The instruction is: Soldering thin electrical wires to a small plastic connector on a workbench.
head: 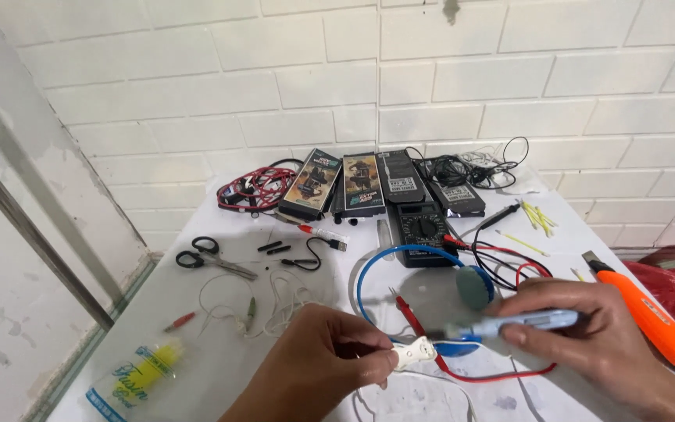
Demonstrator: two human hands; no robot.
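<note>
My left hand (326, 361) pinches a small white plastic part (414, 353) with thin white wire trailing below it, low in the centre of the head view. My right hand (587, 332) grips a light blue pen-shaped tool (525, 320) lying sideways, its tip pointing left at the white part. A red probe (406, 311) lies just above the part. Behind the tool sits a blue headband headset (388, 262) with a grey round ear pad (474, 287). A red wire (501, 375) runs under my right hand.
On the white table (220, 367) are a black multimeter (423, 230) with red and black leads, black scissors (208, 256), flat dark boxes (353, 187), coiled red cable (255, 187), an orange utility knife (654, 320), yellow sticks (537, 219), and a clear bag (138, 379). A tiled wall stands behind.
</note>
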